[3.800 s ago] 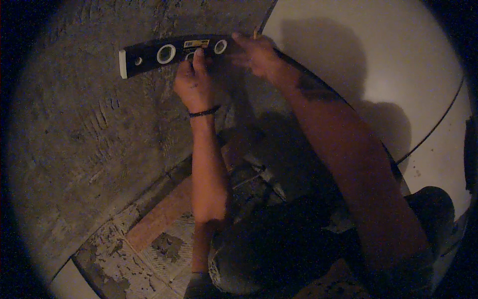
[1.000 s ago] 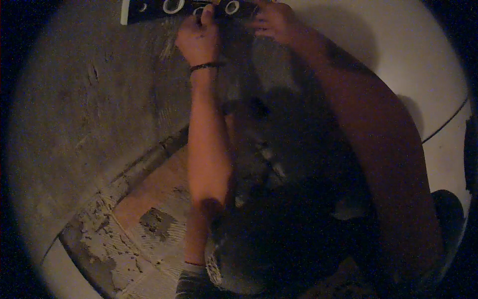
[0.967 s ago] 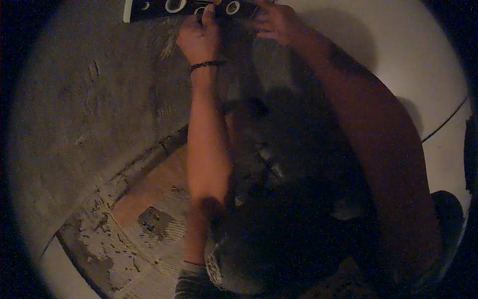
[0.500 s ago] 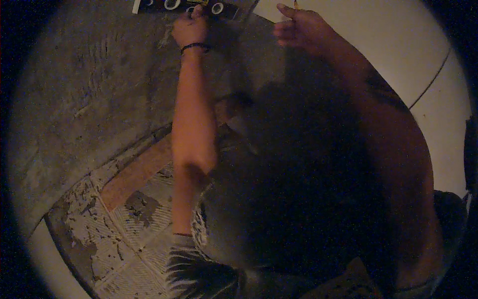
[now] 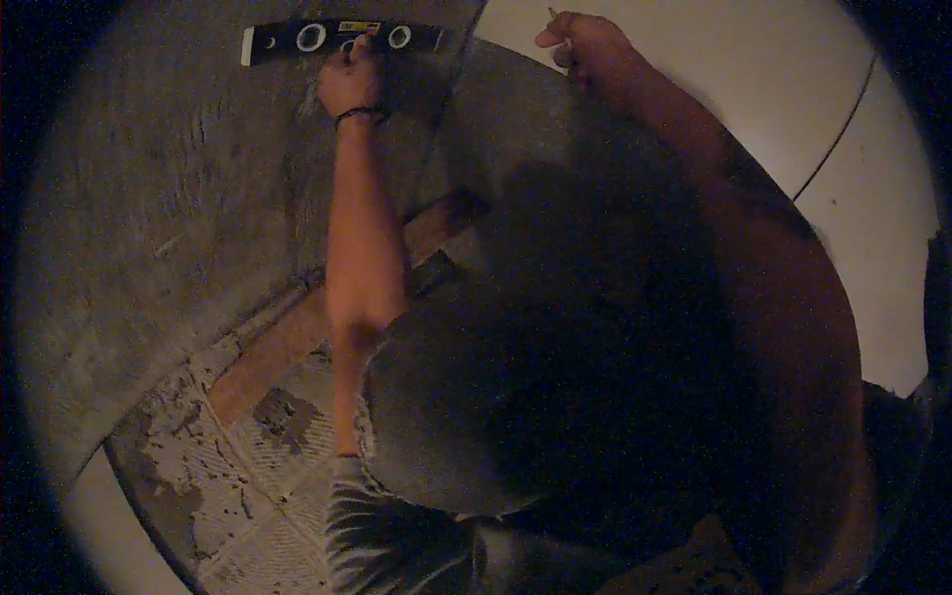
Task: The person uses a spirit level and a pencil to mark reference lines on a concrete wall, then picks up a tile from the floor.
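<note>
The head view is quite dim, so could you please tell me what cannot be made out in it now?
All in the head view:
Middle ring of the spirit level: partly hidden by the left hand.
Yellow label: too small and dim to read.
Thin item at the right hand: too small and dark to identify.
Ridged surface: partly hidden by the grey clothing.
Surroundings: cut off by the dark lens rim.

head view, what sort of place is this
Probably a room under renovation: the rough, unfinished grey surface, the patchy ridged coating lower down, and the spirit level in the left hand suggest it.
</note>
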`<state>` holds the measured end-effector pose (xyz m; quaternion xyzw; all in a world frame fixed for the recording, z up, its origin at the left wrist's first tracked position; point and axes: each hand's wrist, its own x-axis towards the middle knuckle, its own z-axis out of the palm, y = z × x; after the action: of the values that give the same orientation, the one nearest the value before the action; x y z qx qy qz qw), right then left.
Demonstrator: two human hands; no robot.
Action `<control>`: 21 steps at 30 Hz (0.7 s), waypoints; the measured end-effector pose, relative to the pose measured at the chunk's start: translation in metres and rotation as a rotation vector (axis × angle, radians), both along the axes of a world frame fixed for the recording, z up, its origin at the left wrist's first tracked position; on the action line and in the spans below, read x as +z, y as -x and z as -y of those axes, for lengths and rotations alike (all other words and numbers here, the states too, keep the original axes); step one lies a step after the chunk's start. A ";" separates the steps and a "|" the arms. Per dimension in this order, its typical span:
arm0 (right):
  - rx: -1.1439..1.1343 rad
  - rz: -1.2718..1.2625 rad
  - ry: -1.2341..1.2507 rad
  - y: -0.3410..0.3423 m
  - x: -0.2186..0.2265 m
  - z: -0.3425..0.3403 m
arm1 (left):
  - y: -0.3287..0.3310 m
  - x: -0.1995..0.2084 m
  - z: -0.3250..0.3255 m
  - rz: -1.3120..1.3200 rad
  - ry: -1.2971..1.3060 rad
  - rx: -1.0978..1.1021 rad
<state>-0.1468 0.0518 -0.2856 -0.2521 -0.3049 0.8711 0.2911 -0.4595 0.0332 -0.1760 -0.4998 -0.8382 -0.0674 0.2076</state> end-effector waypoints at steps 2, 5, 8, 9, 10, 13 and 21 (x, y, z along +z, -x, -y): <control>0.035 -0.081 -0.114 -0.017 0.005 0.008 | -0.016 -0.008 -0.001 0.071 0.015 -0.012; 0.006 0.371 -0.291 0.000 -0.020 0.011 | -0.020 -0.009 0.002 0.166 0.026 -0.031; 0.041 0.486 -0.436 0.011 -0.011 0.013 | 0.014 -0.012 0.003 0.133 -0.012 -0.117; 0.121 0.523 -0.438 0.012 0.018 0.013 | 0.033 -0.005 0.006 0.049 -0.048 -0.190; 0.203 0.586 -0.420 0.010 0.025 0.016 | 0.027 -0.009 0.009 0.051 -0.038 -0.183; 0.160 -0.066 -0.047 -0.018 -0.017 0.012 | -0.005 -0.015 0.006 0.116 0.023 -0.028; 0.137 0.292 -0.812 -0.007 -0.047 -0.018 | 0.015 -0.020 -0.002 0.133 0.015 0.056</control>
<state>-0.1402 0.0694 -0.3325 -0.2170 -0.6768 0.6529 0.2620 -0.4746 0.0356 -0.1958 -0.4723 -0.8641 -0.0884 0.1496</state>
